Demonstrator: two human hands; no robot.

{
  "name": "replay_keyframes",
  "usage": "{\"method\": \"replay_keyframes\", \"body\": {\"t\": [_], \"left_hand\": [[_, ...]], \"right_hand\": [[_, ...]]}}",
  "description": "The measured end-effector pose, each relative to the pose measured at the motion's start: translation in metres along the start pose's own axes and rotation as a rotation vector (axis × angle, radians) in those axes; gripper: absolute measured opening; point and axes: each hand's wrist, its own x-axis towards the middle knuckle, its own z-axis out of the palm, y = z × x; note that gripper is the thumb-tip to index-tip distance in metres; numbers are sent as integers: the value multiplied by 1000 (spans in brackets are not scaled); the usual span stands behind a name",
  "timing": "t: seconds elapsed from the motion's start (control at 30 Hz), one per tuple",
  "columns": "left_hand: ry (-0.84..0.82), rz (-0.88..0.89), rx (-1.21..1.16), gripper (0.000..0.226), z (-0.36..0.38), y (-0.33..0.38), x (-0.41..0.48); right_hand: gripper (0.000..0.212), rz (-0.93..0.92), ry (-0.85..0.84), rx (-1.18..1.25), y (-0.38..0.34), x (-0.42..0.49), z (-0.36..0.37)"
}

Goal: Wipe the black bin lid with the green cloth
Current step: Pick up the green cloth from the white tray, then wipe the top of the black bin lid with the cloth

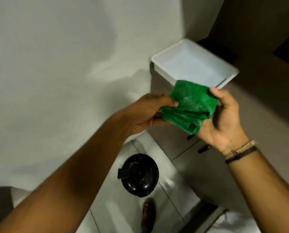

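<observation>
Pinching one bunched edge between thumb and fingers, the left hand (pixel 150 113) held the folded green cloth (pixel 190 107) up in the air, and the right hand (pixel 224 120) cradled its other side with fingers curled around it. Far below them the black bin lid (pixel 139 174) sat closed on its bin on the tiled floor (pixel 116 211), untouched by cloth or hands, beside a cabinet carrying a white tray (pixel 193 63).

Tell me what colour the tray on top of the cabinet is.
White, or very pale blue-white; the tray shows in the head view, just behind the green cloth.
</observation>
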Motion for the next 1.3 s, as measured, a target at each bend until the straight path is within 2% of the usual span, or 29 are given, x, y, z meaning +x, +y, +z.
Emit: {"method": "replay_keyframes", "body": {"t": [0.07, 0.2, 0.3, 0.37, 0.43, 0.53, 0.6, 0.67, 0.73, 0.83, 0.93, 1.1, 1.23, 1.3], "left_hand": [[-11, -23, -35, 27, -13, -34, -23], [76, -69, -36, 32, -41, -101, -45], [189, -36, 70, 30, -68, -151, -40], [314, 28, 96, 39, -97, -191, -29], [518, 52, 152, 48, -135, -243, -16], [756, -78, 336, 45, -194, -349, 0], [726, -260, 482, 64, -227, -432, 5], [615, -397, 645, 99, -247, -501, 10], [520, -439, 826, 131, -263, -560, 23], [450, -379, 1020, 160, -274, -617, 55], [451, -284, 1096, 174, -275, -647, 87], [458, -219, 1201, 184, -281, -673, 118], [509, -215, 1223, 188, -284, -690, 117], [529, -222, 1205, 190, -285, -694, 114]], "right_hand": [[90, 12, 58, 52, 47, -11, 1], [94, 32, 132, 116, 130, -17, -13], [71, 101, 219, 70, 178, -7, -42], [54, 137, 311, 48, 212, 5, -76], [45, 141, 414, 41, 244, 17, -116], [32, 132, 569, -5, 288, 28, -182], [39, 155, 655, -50, 317, 35, -227], [40, 172, 702, -79, 339, 44, -264], [37, 176, 747, -116, 363, 57, -302], [26, 139, 767, -203, 393, 84, -350], [21, 27, 758, -339, 411, 107, -378], [16, -147, 776, -585, 425, 139, -411], [36, -329, 754, -905, 430, 156, -422], [45, -356, 735, -1064, 440, 160, -424]]}}
